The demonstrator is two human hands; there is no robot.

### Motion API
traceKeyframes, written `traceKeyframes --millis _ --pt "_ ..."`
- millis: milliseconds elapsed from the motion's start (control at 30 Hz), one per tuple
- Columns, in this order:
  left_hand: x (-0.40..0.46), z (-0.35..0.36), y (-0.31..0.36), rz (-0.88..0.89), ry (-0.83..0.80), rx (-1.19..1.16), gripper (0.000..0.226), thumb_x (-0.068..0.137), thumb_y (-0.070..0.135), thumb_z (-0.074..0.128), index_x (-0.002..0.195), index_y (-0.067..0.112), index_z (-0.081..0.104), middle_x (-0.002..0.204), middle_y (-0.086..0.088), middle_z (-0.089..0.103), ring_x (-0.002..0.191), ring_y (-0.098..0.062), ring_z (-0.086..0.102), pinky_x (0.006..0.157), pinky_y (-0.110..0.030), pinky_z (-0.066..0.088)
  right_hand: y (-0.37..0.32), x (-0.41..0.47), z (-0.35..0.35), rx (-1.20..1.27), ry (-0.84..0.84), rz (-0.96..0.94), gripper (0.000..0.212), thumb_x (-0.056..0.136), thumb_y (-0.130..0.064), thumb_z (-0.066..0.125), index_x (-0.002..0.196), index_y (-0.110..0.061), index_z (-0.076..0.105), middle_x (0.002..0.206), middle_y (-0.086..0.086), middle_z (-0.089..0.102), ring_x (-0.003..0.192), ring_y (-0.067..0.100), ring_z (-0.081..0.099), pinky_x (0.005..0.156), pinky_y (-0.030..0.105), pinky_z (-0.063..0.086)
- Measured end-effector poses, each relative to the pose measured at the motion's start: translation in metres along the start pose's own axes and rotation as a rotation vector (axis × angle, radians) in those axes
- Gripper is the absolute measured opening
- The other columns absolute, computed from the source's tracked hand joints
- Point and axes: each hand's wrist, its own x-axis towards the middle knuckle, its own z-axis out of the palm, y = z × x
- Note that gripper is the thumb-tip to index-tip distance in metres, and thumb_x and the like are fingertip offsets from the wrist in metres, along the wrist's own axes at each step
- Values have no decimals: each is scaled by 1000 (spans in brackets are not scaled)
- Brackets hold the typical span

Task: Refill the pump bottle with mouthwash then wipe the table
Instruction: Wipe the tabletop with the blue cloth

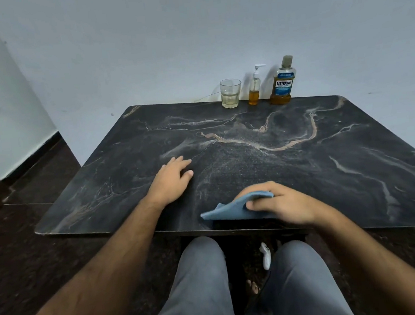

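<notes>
Table [303,174]: dark marble-patterned slab, rounded corners, pale veins.
Right hand [284,204]: fingers curled, pinching soft blue cloth [231,209] at near edge.
Left hand [172,179]: flat, fingers relaxed, slightly spread.
Far edge: faceted glass [231,93], slim clear pump bottle [254,89], amber mouthwash bottle [282,83], upright in a row.

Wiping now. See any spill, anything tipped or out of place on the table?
Nothing stands out. The glass, pump bottle and mouthwash bottle stand upright at the table's far edge; no puddle shows. The right hand holds the blue cloth.
</notes>
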Motion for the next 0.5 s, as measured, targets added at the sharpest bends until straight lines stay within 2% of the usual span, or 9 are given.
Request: traceKeyframes --millis 133,167,233,300,333,400,500 --pt "-9 4 19 125 87 -177 33 100 28 52 130 23 63 140 5 58 136 -11 45 110 -26 32 6 8 -4 274 295 1 14 83 -10 58 83 -15 72 80 1 64 80 12 58 74 27 43" --pt "-12 4 27 138 97 -215 29 100 28 51 124 25 67 131 9 64 128 -7 52 104 -23 37 8 12 -6 327 368 16 19 85 -7 59 78 -18 72 77 -1 63 78 12 58 72 28 43" --pt "-16 4 40 130 86 -347 28 101 30 47 112 27 73 113 14 72 109 -3 62 93 -25 47 10 20 -8 394 492 56 29 90 1 56 76 -19 71 77 1 65 78 17 60 76 34 43" --pt "-15 5 51 104 40 -541 34 103 35 43 102 21 74 99 7 73 92 -11 66 79 -35 56 10 28 -11 464 584 89 25 91 2 55 80 -16 70 79 4 68 80 23 62 78 40 45" --pt "-15 5 57 78 9 -644 36 103 37 42 101 18 72 95 0 71 85 -15 64 70 -37 57 9 32 -12 493 626 103 24 90 2 55 80 -15 69 78 4 68 81 25 62 77 42 47" --pt "-13 5 64 26 -29 -787 36 103 40 41 106 16 68 89 -9 64 74 -14 58 57 -32 54 8 40 -15 535 698 117 24 89 3 54 77 -15 66 77 4 66 83 27 60 76 44 47" --pt "-9 1 68 7 -45 -834 20 100 25 52 110 15 66 88 0 73 69 -10 65 52 -23 49 7 50 -21 557 750 112 21 86 2 56 77 -16 63 81 5 65 86 27 60 77 47 48"
